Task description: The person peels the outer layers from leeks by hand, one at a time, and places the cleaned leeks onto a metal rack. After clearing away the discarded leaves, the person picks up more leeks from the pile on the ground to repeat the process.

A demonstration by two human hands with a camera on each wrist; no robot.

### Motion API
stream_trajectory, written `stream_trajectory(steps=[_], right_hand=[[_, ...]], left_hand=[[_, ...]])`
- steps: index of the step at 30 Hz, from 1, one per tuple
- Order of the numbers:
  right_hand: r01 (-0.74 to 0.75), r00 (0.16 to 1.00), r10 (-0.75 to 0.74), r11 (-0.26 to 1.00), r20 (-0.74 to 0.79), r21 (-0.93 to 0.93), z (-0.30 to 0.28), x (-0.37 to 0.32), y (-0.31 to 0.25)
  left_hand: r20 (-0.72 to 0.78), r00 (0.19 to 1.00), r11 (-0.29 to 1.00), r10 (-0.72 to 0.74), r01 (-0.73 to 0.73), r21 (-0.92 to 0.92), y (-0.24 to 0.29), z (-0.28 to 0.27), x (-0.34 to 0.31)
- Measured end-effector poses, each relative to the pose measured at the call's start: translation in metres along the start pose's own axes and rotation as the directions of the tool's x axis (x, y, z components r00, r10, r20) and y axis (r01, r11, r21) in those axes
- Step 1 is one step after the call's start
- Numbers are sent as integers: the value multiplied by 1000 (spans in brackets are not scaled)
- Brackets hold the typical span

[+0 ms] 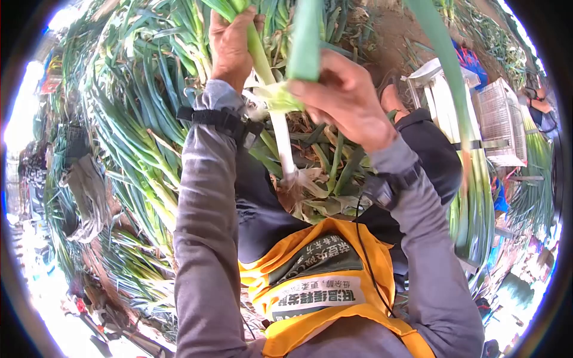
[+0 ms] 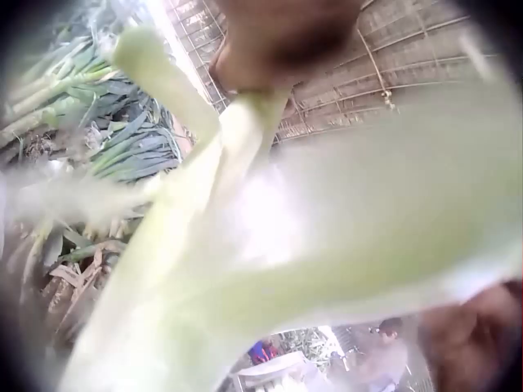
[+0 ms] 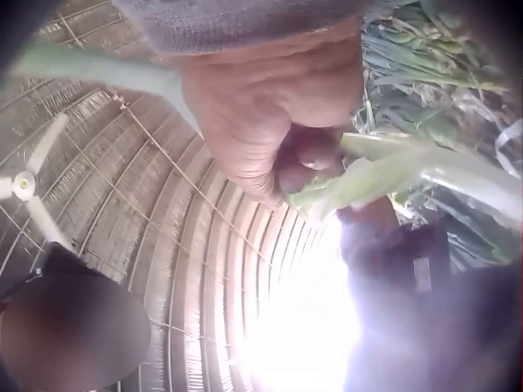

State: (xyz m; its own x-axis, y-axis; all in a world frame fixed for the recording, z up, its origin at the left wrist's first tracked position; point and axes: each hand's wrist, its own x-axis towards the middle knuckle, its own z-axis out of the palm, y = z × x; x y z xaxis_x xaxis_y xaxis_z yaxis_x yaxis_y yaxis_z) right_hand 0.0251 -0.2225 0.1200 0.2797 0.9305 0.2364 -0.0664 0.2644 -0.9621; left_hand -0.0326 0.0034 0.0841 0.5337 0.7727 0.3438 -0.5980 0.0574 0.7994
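One leek is gripped above midshaft by the left hand, roots angled toward the apron; its outer leaf is pinched by the right hand, nearer the roots.

Chinese print we read on the yellow apron, "低温缓释" in large characters on its white band, smaller "低杂醇" beside it, pale characters on the dark green panel, partly lost to us in folds

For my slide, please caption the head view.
Left hand grips a green onion; right hand pinches its loose leaf.
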Motion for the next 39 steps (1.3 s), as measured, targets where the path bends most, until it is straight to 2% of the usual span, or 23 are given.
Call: stream_trajectory(steps=[1, 4, 7, 8, 9, 10, 11, 12, 13, 14, 15, 16, 17, 18, 20, 23, 27, 29, 31, 34, 37, 38, 39], right_hand=[[-4, 1000, 5, 994, -5, 112, -4, -9, 1], [-260, 964, 264, 961, -27, 91, -48, -37, 19], [-488, 810, 565, 798, 155, -354, -83, -82, 72], [-518, 679, 715, 628, 167, -581, -82, -96, 89], [-257, 726, 664, 504, 179, -825, -93, -136, 141], [-159, 665, 708, 445, 237, -882, -109, -179, 190], [-162, 669, 706, 443, 232, -882, -114, -183, 206], [-153, 743, 635, 469, 211, -870, -117, -183, 215], [-151, 801, 568, 497, 189, -855, -118, -191, 221], [-345, 794, 608, 440, -8, -829, -86, -149, 154], [-234, 920, 390, 491, -29, -839, -85, -132, 148], [-238, 962, 248, 567, -112, -789, -67, -102, 116], [-214, 977, 143, 703, -160, -678, -61, -80, 109], [-176, 983, 85, 706, -165, -686, -50, -56, 89], [146, 961, -269, 694, -65, -705, -28, -16, 78], [181, 932, -362, 500, -14, -847, -6, 20, 68], [140, 932, -360, 476, -47, -868, -12, 41, 84], [14, 994, -78, 759, -71, -650, -28, 40, 81], [24, 993, -96, 752, -73, -659, -33, 38, 83], [124, 952, -301, 566, -64, -815, -34, 35, 90], [71, 964, -246, 592, -96, -803, -20, 30, 88], [194, 917, -398, 463, -7, -865, -14, 27, 97], [190, 916, -400, 460, -12, -867, -4, 20, 98]], left_hand=[[-9, 1000, 1000, 7, -7, 9, 1, -9, 2], [36, 996, 996, 83, -82, -30, 10, -26, 8], [-4, 990, 990, 142, -142, -16, 13, -44, 8], [-21, 984, 985, 174, -174, 12, 13, -47, 10], [-23, 983, 984, 180, -180, 13, 14, -49, 9], [-58, 981, 982, 185, -183, 38, 12, -51, 9], [-89, 978, 981, 189, -184, 61, 10, -50, 10], [-110, 967, 960, 228, -204, 193, 9, -38, 5], [-115, 969, 962, 217, -192, 196, 14, -32, -1], [-233, 953, 968, 193, -147, 202, 16, -25, -5], [-332, 925, 973, 184, -123, 195, 18, -16, 0], [-361, 927, 988, 100, -49, 148, 18, -17, 4], [-352, 930, 994, 102, -78, 81, 11, -23, 9], [-382, 921, 997, 73, -56, 53, 12, -17, 6], [-405, 914, 999, 36, -30, 22, 9, -12, 5], [-277, 961, 991, 18, -55, -124, -3, -13, 7], [-297, 954, 977, 24, -86, -197, 10, -11, -1], [-62, 974, 948, -220, 198, -248, 11, -26, 8], [13, 966, 930, -260, 254, -267, 7, -36, 11], [-3, 983, 955, -184, 178, -238, -2, -31, 8], [-34, 987, 977, -156, 149, -156, -6, -28, 7], [-71, 983, 979, -169, 158, -129, -5, -29, 8], [-65, 983, 978, -170, 161, -130, -4, -30, 10]])
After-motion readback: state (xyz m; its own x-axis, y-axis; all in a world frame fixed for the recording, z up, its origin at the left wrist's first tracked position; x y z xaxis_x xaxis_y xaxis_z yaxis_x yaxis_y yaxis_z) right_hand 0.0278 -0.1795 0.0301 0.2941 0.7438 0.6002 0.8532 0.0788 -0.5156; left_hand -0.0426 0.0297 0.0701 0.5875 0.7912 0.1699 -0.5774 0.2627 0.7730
